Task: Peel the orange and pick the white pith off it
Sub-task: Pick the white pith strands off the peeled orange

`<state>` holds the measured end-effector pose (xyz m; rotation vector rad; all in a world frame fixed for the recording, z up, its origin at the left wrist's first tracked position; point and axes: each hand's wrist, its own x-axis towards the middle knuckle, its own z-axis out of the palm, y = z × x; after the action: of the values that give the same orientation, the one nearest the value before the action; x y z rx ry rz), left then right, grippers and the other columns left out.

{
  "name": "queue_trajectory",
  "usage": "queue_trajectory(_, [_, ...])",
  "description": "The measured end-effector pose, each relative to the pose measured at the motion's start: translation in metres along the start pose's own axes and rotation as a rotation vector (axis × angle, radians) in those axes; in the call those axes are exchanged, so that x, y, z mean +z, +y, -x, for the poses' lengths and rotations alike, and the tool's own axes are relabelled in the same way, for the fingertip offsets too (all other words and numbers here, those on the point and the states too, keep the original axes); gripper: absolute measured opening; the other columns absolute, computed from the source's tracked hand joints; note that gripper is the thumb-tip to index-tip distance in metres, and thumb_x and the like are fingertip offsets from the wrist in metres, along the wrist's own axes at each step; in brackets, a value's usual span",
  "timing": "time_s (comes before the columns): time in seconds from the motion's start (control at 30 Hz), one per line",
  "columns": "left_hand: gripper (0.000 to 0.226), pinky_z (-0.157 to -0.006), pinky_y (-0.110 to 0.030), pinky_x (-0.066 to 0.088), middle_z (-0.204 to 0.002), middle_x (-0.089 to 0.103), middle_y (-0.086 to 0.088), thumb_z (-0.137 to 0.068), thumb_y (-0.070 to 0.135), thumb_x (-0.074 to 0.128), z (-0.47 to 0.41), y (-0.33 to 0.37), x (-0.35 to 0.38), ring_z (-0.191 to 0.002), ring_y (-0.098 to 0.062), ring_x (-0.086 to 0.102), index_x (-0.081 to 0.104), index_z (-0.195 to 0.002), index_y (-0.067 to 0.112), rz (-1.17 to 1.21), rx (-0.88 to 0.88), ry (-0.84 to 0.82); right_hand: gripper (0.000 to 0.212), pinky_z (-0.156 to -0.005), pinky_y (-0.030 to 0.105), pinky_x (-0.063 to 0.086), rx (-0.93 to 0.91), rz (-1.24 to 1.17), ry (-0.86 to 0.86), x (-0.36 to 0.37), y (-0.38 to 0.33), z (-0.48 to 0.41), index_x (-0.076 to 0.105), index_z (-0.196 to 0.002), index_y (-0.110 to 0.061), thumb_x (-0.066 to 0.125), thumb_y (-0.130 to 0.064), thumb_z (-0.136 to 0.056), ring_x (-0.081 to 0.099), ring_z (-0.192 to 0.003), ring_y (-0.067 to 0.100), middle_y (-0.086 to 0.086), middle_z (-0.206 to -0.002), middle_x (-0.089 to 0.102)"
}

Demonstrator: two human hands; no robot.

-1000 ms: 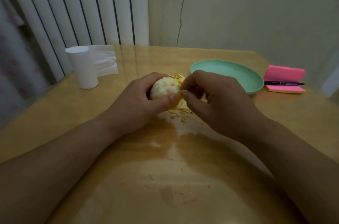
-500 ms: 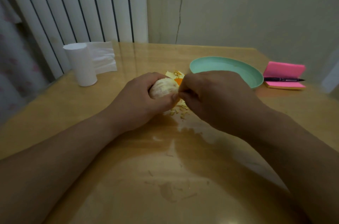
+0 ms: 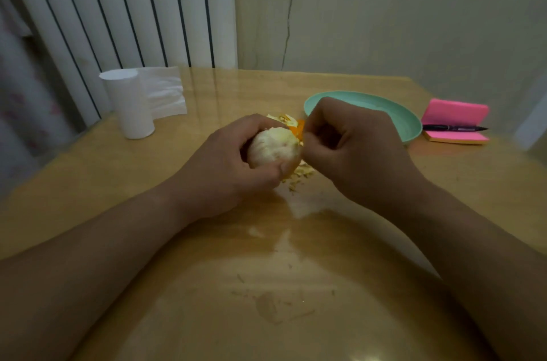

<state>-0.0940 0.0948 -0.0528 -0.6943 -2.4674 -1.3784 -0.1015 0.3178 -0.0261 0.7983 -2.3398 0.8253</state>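
Note:
My left hand (image 3: 225, 165) grips a peeled orange (image 3: 273, 146), pale with white pith over its upper side, just above the wooden table (image 3: 207, 286). My right hand (image 3: 352, 150) sits against the orange's right side with its fingers curled in, pinching at the pith there. Orange peel pieces (image 3: 291, 122) lie behind the fruit. Small pith and peel scraps (image 3: 299, 175) are scattered on the table under it.
A mint green plate (image 3: 408, 121) stands right of my hands. Pink sticky notes (image 3: 454, 112) with a black pen (image 3: 454, 127) lie at the far right. A white paper roll (image 3: 128, 104) with a loose sheet stands at the left. A radiator and wall are behind.
Both hands with the orange have shifted slightly; my right fingers have closed in tighter against the fruit's right side. The view has tilted a little.

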Motion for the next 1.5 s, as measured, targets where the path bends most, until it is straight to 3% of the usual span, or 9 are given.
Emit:
queue_trajectory(0.2, [0.054,-0.087,-0.034,0.065,-0.122,0.069,0.007,-0.086,0.036,0.088,-0.001,0.0,-0.001,-0.109,-0.013,0.072,0.059,-0.132,0.03,0.166,-0.083,0.077,0.024,-0.062,0.038,0.051,0.263,-0.119,-0.046,0.006,0.005,0.0,0.07,-0.085,-0.024,0.055,-0.03,-0.103,0.063,-0.068,0.008,-0.008,-0.071,0.068])
queue_trajectory(0.3, [0.069,-0.09,-0.032,0.064,-0.128,0.067,0.008,-0.079,0.044,0.088,-0.002,-0.001,-0.002,-0.111,-0.009,0.071,0.056,-0.138,0.031,0.18,-0.115,0.164,0.014,-0.061,0.029,0.052,0.377,-0.197,-0.127,0.008,0.0,-0.001,0.071,-0.092,-0.027,0.06,-0.024,-0.101,0.067,-0.067,0.005,-0.007,-0.073,0.073])
queue_trajectory(0.47, [0.065,-0.097,-0.026,0.059,-0.134,0.063,0.011,-0.085,0.043,0.086,-0.004,-0.002,0.0,-0.117,-0.005,0.067,0.057,-0.143,0.034,-0.003,-0.068,0.235,0.023,-0.07,0.034,0.06,0.734,-0.757,-0.295,0.017,-0.016,-0.001,0.073,-0.113,-0.017,0.055,-0.032,-0.109,0.079,-0.087,0.025,0.004,-0.092,0.081])
queue_trajectory(0.57, [0.066,-0.091,-0.022,0.06,-0.126,0.068,0.016,-0.084,0.042,0.086,-0.003,0.002,0.002,-0.11,-0.001,0.07,0.057,-0.143,0.038,0.014,-0.089,0.21,0.026,-0.079,0.038,0.061,0.814,-1.004,-0.205,0.025,-0.013,-0.001,0.071,-0.116,-0.009,0.058,-0.03,-0.109,0.079,-0.096,0.027,0.012,-0.1,0.081])
queue_trajectory(0.77, [0.049,-0.097,-0.039,0.063,-0.125,0.074,0.001,-0.095,0.04,0.07,-0.004,0.011,0.003,-0.111,-0.013,0.075,0.057,-0.14,0.029,0.351,-0.256,0.116,0.024,-0.076,0.033,0.057,0.818,-0.921,-0.043,0.029,0.0,-0.001,0.071,-0.115,-0.015,0.063,-0.036,-0.106,0.079,-0.097,0.023,0.008,-0.1,0.081])
queue_trajectory(0.9, [0.07,-0.105,-0.045,0.059,-0.138,0.069,-0.01,-0.085,0.032,0.086,-0.008,0.005,-0.003,-0.121,-0.026,0.073,0.053,-0.145,0.017,0.643,-0.35,0.079,0.023,-0.078,0.036,0.057,0.747,-0.904,0.014,0.026,0.004,-0.001,0.069,-0.114,-0.014,0.066,-0.035,-0.104,0.078,-0.095,0.019,0.004,-0.099,0.081])
queue_trajectory(1.03, [0.058,-0.111,-0.048,0.053,-0.132,0.074,-0.005,-0.09,0.024,0.083,-0.006,0.003,-0.003,-0.125,-0.024,0.071,0.059,-0.142,0.016,0.575,-0.308,-0.022,0.015,-0.082,0.039,0.057,0.654,-0.936,0.029,0.024,0.006,-0.002,0.067,-0.107,-0.01,0.07,-0.023,-0.101,0.078,-0.099,0.025,0.011,-0.105,0.079])
queue_trajectory(1.17, [0.067,-0.111,-0.051,0.052,-0.129,0.076,-0.009,-0.083,0.019,0.083,-0.006,0.001,-0.004,-0.122,-0.029,0.072,0.054,-0.143,0.017,0.625,-0.317,0.012,0.011,-0.082,0.04,0.062,0.573,-0.877,0.045,0.023,0.006,-0.002,0.068,-0.099,-0.008,0.075,-0.016,-0.097,0.078,-0.094,0.025,0.009,-0.095,0.078])
queue_trajectory(1.5, [0.053,-0.111,-0.043,0.054,-0.131,0.076,0.0,-0.095,0.018,0.076,-0.006,0.006,-0.005,-0.124,-0.018,0.071,0.06,-0.145,0.02,0.458,-0.294,0.007,0.013,-0.081,0.055,0.062,0.425,-0.538,0.054,0.021,0.001,0.003,0.073,-0.093,-0.024,0.077,-0.035,-0.096,0.074,-0.087,0.023,0.003,-0.088,0.076])
